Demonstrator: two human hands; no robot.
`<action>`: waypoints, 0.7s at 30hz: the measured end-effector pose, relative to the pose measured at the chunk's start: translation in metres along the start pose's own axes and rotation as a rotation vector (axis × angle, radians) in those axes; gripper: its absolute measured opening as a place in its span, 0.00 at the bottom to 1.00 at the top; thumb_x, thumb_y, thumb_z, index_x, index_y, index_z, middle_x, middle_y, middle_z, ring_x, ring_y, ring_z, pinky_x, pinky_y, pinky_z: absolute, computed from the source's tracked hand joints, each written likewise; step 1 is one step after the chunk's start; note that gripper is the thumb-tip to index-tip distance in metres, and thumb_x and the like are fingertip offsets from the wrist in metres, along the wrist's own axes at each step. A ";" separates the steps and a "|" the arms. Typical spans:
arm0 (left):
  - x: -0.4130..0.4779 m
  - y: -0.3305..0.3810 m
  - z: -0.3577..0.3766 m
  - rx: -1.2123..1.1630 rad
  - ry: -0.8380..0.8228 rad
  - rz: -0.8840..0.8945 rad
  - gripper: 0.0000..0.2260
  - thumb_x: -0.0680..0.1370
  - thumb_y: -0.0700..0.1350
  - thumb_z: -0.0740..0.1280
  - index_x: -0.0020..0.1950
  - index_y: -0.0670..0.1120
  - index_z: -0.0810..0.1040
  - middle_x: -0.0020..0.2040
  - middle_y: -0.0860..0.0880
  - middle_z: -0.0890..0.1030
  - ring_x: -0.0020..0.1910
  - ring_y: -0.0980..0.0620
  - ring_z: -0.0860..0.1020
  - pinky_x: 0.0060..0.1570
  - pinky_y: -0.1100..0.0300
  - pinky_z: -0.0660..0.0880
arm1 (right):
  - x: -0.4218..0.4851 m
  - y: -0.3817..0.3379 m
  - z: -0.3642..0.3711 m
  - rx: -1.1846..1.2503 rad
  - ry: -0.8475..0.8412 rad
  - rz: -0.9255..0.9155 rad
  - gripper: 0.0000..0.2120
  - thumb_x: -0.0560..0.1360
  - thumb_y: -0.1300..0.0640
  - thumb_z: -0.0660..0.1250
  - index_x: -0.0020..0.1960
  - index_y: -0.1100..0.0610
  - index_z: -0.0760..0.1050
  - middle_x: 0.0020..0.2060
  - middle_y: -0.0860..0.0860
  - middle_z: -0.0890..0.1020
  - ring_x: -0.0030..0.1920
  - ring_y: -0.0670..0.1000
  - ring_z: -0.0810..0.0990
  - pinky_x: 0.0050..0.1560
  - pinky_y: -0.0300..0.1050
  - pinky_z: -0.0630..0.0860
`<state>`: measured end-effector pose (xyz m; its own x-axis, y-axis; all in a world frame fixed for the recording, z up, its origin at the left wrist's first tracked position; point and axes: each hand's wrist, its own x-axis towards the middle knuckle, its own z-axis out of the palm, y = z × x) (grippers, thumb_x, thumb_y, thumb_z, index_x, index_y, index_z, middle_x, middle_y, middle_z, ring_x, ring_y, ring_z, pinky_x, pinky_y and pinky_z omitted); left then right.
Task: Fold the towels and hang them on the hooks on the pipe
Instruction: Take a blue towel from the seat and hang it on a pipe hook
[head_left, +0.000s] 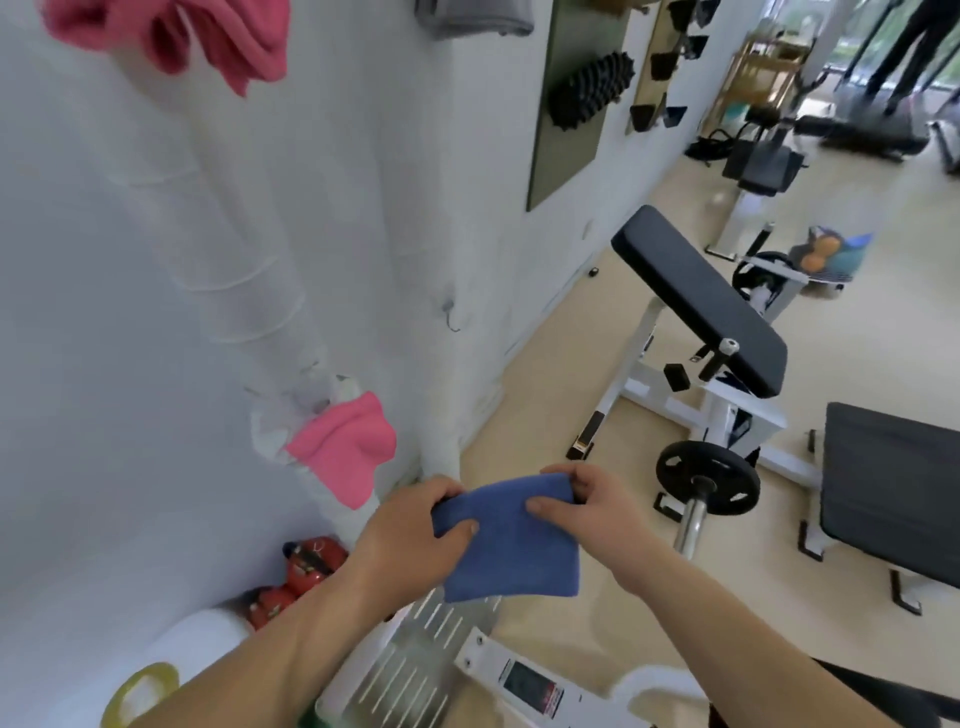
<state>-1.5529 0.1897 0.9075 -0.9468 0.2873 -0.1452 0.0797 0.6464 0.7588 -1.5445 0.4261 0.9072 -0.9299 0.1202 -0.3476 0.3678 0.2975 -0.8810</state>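
A blue towel (509, 540) is held up in the air, low down and to the right of the white pipe (244, 249). It is held by both hands. The left hand (410, 525) is clamped on the top left corner of the towel, and the right hand (587, 499) is clamped on the top right corner. In each grip the thumb is pressed on the front of the cloth and the fingers are curled behind it. The towel looks folded into a small square already, and the rest of it hangs down loose.

The towel is judged to be light and soft. It will likely flop and come open if one side is let go. It is best held by the top edge, with all the layers pinched together. It cannot be broken and does not look slippery. For hanging, the top edge could be put over the bare hook (453, 315), which is seen to the right of the pipe.

A pink towel (343, 447) is already hung low on the pipe. A darker pink towel (171, 36) is hung near its top.

No name or writing is seen on the towels. A sticker (530, 686) is seen on a white machine (483, 670) far below the pipe, but its writing is too blurred to be read.
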 end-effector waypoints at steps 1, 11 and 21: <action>0.010 0.003 -0.004 0.006 0.013 0.005 0.06 0.74 0.48 0.68 0.50 0.55 0.79 0.43 0.55 0.83 0.42 0.55 0.80 0.43 0.58 0.78 | 0.012 -0.007 0.000 -0.009 0.016 -0.006 0.14 0.74 0.62 0.76 0.58 0.54 0.80 0.50 0.51 0.87 0.53 0.51 0.86 0.56 0.51 0.83; 0.174 0.032 -0.041 0.084 0.145 -0.106 0.10 0.72 0.43 0.64 0.50 0.55 0.68 0.42 0.53 0.80 0.40 0.52 0.78 0.38 0.55 0.74 | 0.191 -0.084 -0.032 -0.163 -0.006 -0.178 0.09 0.74 0.57 0.73 0.52 0.47 0.79 0.46 0.45 0.86 0.49 0.48 0.85 0.51 0.46 0.82; 0.297 -0.013 -0.050 0.235 0.218 -0.164 0.06 0.72 0.44 0.60 0.47 0.54 0.70 0.42 0.54 0.79 0.43 0.49 0.78 0.46 0.51 0.79 | 0.355 -0.099 0.005 -0.266 -0.024 -0.186 0.08 0.72 0.52 0.71 0.51 0.48 0.78 0.42 0.45 0.84 0.44 0.49 0.83 0.49 0.52 0.82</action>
<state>-1.8504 0.2314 0.8868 -0.9951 0.0252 -0.0953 -0.0333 0.8239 0.5658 -1.9110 0.4342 0.8692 -0.9798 0.0195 -0.1988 0.1766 0.5496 -0.8165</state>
